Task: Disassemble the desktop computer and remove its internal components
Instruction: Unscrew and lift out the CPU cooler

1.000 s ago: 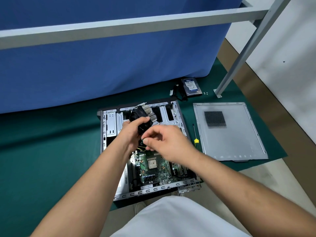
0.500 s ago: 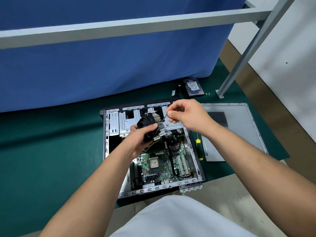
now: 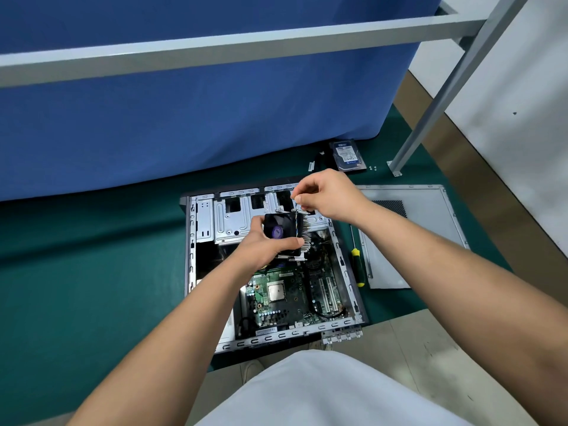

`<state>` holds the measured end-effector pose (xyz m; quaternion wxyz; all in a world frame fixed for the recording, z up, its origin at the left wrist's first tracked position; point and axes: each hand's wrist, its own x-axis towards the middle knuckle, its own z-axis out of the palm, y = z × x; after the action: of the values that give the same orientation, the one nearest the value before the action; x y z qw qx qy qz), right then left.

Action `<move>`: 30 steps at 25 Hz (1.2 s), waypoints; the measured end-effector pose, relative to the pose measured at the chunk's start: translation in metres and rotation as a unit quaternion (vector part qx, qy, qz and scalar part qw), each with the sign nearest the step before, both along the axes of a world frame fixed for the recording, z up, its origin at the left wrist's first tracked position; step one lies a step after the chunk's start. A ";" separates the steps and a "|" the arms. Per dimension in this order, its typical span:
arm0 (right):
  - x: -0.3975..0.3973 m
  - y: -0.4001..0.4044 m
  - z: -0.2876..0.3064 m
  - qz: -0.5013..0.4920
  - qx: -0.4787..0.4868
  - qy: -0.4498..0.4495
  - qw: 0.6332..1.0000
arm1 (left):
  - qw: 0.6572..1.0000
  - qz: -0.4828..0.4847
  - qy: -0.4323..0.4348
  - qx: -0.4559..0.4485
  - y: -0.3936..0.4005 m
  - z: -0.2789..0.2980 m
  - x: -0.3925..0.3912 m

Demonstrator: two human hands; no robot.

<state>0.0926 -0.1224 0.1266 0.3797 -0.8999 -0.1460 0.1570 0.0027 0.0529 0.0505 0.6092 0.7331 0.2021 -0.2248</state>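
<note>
1. A green mat (image 3: 76,287) covers the floor, and a blue cloth (image 3: 184,118) hangs along its far edge behind a grey metal frame (image 3: 215,47).
2. The open computer case (image 3: 192,272) lies on its side near the middle of the mat, its near end reaching the mat's near edge. The motherboard (image 3: 285,305) is exposed inside it, with the bare processor (image 3: 276,292) at its centre.
3. The left hand (image 3: 264,244) grasps the CPU cooler (image 3: 284,233), a black fan with a purple hub on a finned heatsink. The fingers curl round its near side, and the cooler is held above the case's far half, clear of the motherboard.
4. The right hand (image 3: 330,195) is above the case's far right corner. Its fingertips pinch the cooler's thin cable (image 3: 296,215), which runs down to the fan.
5. A yellow-handled screwdriver (image 3: 356,259) lies on the mat just beside the case's right wall.
6. The removed side panel (image 3: 430,216) lies flat to the right of the screwdriver, near the mat's right edge.
7. A hard drive (image 3: 347,155) rests at the mat's far edge, beside the cloth, with small screws (image 3: 372,168) just to its right.
</note>
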 end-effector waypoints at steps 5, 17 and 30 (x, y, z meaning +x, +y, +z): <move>0.008 0.007 0.001 0.058 -0.079 -0.007 0.995 | 0.993 -0.053 -0.083 0.067 -0.001 0.007 0.003; 0.013 -0.005 -0.006 0.021 -0.045 0.187 0.981 | 0.967 -0.114 -0.187 0.129 0.017 0.011 0.003; -0.036 -0.014 -0.047 -0.192 0.190 0.155 0.950 | 0.953 -0.058 -0.230 0.189 -0.012 0.019 0.013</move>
<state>0.0568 -0.1361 0.0794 0.5848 -0.7865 0.0632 0.1883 0.0160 0.0408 0.0697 0.4756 0.8770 0.0525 -0.0428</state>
